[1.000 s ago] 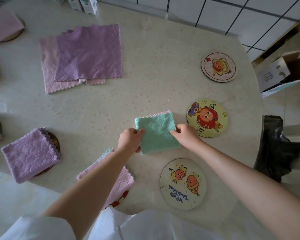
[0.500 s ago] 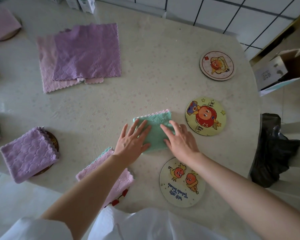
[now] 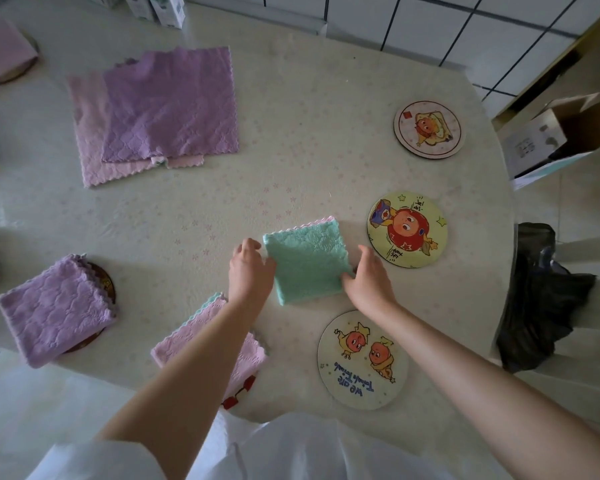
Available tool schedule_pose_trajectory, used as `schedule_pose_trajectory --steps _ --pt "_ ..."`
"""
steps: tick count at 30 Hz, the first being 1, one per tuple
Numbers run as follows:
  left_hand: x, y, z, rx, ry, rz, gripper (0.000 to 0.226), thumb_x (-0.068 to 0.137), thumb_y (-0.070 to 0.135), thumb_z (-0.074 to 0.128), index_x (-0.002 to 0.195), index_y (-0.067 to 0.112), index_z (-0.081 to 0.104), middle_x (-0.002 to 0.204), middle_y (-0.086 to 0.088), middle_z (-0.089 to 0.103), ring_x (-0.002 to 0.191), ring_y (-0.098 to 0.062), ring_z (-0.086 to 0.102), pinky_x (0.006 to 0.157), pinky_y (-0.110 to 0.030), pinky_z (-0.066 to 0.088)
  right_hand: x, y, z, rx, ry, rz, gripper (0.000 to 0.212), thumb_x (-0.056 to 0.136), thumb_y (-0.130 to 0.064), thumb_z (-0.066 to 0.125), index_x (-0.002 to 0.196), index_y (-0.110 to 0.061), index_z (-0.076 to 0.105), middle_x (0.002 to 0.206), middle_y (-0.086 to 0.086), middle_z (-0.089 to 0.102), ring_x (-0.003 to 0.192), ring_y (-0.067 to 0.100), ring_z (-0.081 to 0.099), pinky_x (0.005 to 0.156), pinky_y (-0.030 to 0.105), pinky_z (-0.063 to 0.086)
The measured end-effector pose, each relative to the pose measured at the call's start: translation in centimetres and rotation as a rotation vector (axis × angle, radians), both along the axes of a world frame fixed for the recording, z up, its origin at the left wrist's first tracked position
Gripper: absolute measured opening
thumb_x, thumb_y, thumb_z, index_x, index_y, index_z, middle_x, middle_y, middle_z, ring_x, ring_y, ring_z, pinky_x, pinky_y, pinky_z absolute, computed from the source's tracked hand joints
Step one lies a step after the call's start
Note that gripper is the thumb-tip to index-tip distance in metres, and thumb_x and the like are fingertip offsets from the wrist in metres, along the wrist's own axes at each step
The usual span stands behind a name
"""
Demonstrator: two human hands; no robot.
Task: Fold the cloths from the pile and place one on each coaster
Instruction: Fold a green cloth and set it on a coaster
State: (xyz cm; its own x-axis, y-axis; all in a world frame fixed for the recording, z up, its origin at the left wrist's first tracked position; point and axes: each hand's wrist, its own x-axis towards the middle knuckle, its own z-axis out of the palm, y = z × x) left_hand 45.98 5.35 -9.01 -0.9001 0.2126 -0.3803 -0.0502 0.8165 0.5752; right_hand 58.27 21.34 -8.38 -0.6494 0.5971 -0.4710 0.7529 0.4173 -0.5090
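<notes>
Mint-green cloth (image 3: 305,261), folded to a small square with a pink scalloped edge showing along its far side, lies flat on the pale table (image 3: 291,98), directly between the two hands. Left hand (image 3: 250,271) — knuckles up, fingers curled down over the cloth's left edge near the far corner, holding it. Right hand (image 3: 368,280) — fingers curled round the cloth's right edge, thumb pressed onto the near right corner.

Just right of the cloth, past the right hand, lies the yellow coaster (image 3: 407,230), its printed face showing. Nearer the person and slightly right of the cloth lies the cream coaster (image 3: 362,360) with two figures. Farther away and to the right lies the white coaster (image 3: 429,129).

Far and to the left of the cloth is the unfolded pile: a purple cloth (image 3: 170,105) spread over a pink cloth (image 3: 90,168). Well to the left, a folded purple cloth (image 3: 52,310) covers most of a dark coaster (image 3: 106,282). Near-left, partly hidden by the left forearm, a folded pink cloth (image 3: 205,344) sits on a red-edged coaster (image 3: 238,398).
</notes>
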Motion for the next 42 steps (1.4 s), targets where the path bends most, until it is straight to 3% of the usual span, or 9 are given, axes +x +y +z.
schedule_pose_trajectory --steps 4,9,12,14,18,26,30,38,42 --pt "0.4 1.1 0.6 0.037 -0.187 0.173 0.016 0.087 0.018 0.056 0.101 0.009 0.057 0.094 -0.006 0.061 0.072 -0.015 0.057 0.062 -0.029 0.050 -0.8 0.6 0.8 -0.198 -0.044 -0.229 0.057 0.088 -0.024 0.061 0.136 -0.010 0.034 0.119 0.010 0.055 0.071 0.011 0.052 0.053 0.020 0.036" --pt "0.2 1.1 1.1 0.180 -0.455 0.293 0.025 0.082 0.022 0.068 0.062 0.010 0.058 0.058 -0.005 0.057 0.049 -0.019 0.048 0.054 -0.031 0.049 -0.6 1.0 1.4 -0.238 -0.075 -0.254 0.053 0.088 -0.030 0.061 0.133 -0.009 0.040 0.123 0.005 0.051 0.093 0.017 0.050 0.077 0.026 0.038" --pt "1.1 0.9 1.9 0.218 -0.567 0.280 0.019 0.083 0.024 0.068 0.076 0.007 0.063 0.064 -0.004 0.058 0.047 -0.014 0.044 0.046 -0.024 0.036 0.3 1.3 1.3 -0.309 -0.090 -0.274 0.024 0.084 -0.031 0.063 0.096 -0.009 0.059 0.079 0.000 0.058 0.070 0.016 0.053 0.067 0.029 0.042" --pt "2.1 0.6 2.1 0.190 -0.589 0.221 0.017 0.083 0.024 0.068 0.086 0.008 0.064 0.073 -0.005 0.063 0.050 -0.012 0.050 0.045 -0.022 0.037 1.6 1.6 1.6 -0.363 -0.089 -0.289 0.022 0.083 -0.030 0.062 0.081 -0.009 0.057 0.058 -0.003 0.040 0.054 0.015 0.039 0.058 0.027 0.033" --pt "5.1 -0.2 2.1 0.220 -0.685 0.142 0.020 0.084 0.019 0.068 0.098 0.006 0.063 0.091 -0.010 0.071 0.058 -0.014 0.061 0.054 -0.024 0.050 5.7 1.8 2.3 -0.424 -0.070 -0.290 0.036 0.087 -0.029 0.063 0.104 0.003 0.062 0.070 0.005 0.043 0.066 0.018 0.043 0.054 0.026 0.033" --pt "12.1 -1.1 1.9 0.188 -0.796 0.038 0.010 0.083 0.010 0.069 0.091 0.008 0.063 0.072 -0.008 0.067 0.045 -0.010 0.061 0.053 -0.023 0.054 13.9 1.0 1.1 -0.302 -0.047 -0.265 0.023 0.084 -0.029 0.063 0.070 -0.015 0.052 0.062 0.003 0.039 0.058 0.016 0.036 0.057 0.030 0.026" --pt "14.7 -1.7 1.6 0.143 -0.849 -0.013 0.019 0.085 0.013 0.068 0.101 0.004 0.063 0.074 -0.010 0.071 0.051 -0.014 0.067 0.057 -0.024 0.052 16.2 0.2 0.4 -0.179 -0.040 -0.222 0.019 0.084 -0.027 0.063 0.079 -0.009 0.063 0.070 0.002 0.060 0.068 0.020 0.055 0.061 0.031 0.039" --pt "13.3 -1.7 1.1 0.163 -0.640 0.081 0.020 0.080 0.017 0.072 0.094 0.008 0.060 0.071 -0.012 0.071 0.054 -0.022 0.066 0.052 -0.029 0.052 16.3 0.1 0.3 -0.062 -0.048 -0.105 0.025 0.087 -0.026 0.064 0.105 -0.009 0.062 0.100 0.007 0.067 0.093 0.024 0.060 0.073 0.026 0.040" --pt "12.3 -1.8 0.8 0.001 -0.381 -0.196 0.011 0.076 0.025 0.073 0.080 0.017 0.066 0.067 -0.002 0.071 0.063 -0.018 0.066 0.060 -0.025 0.052 16.0 0.5 0.3 -0.010 -0.068 -0.076 0.024 0.082 -0.025 0.067 0.102 -0.015 0.058 0.099 0.002 0.063 0.092 0.021 0.059 0.077 0.029 0.045"
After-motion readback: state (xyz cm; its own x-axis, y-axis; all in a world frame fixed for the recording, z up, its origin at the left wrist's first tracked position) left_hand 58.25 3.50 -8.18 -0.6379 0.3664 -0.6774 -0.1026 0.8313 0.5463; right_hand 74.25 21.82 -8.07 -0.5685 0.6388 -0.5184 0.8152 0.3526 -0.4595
